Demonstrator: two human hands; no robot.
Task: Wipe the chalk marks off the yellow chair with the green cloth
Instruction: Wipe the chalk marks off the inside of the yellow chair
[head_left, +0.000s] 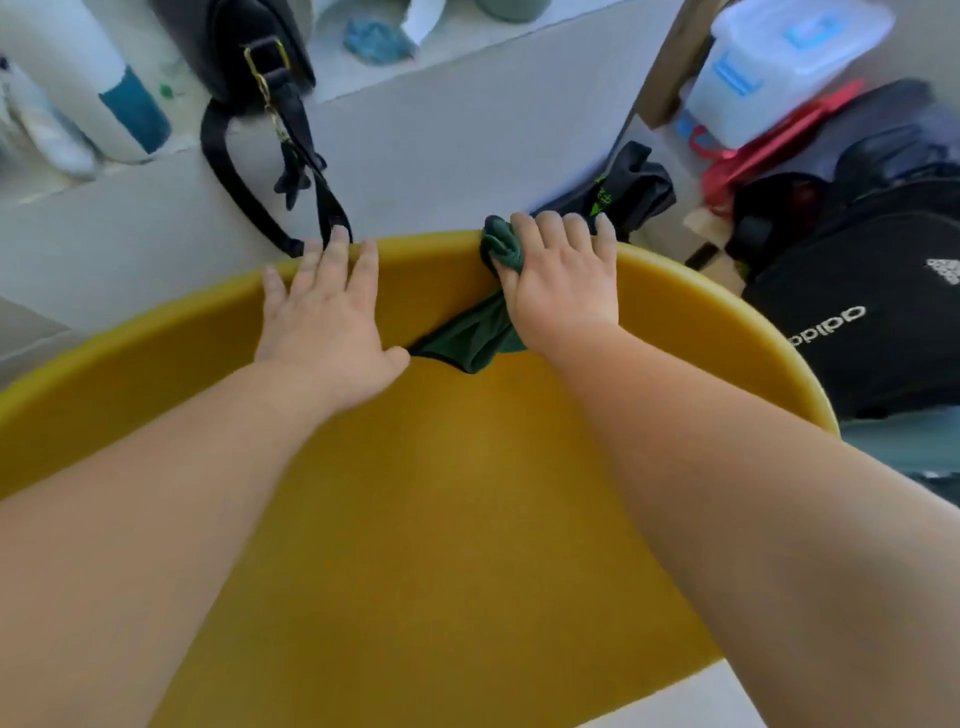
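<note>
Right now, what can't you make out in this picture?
- Chalk marks: none visible on the yellow chair; arms and the green cloth cover parts.
- Chair legs: cut off by the lower edge.
- Right hand palm grip: hidden underneath.
- White box label: blurred.

The dark green cloth (475, 332) lies bunched against the curved rim of the glossy yellow chair (441, 493).
</note>
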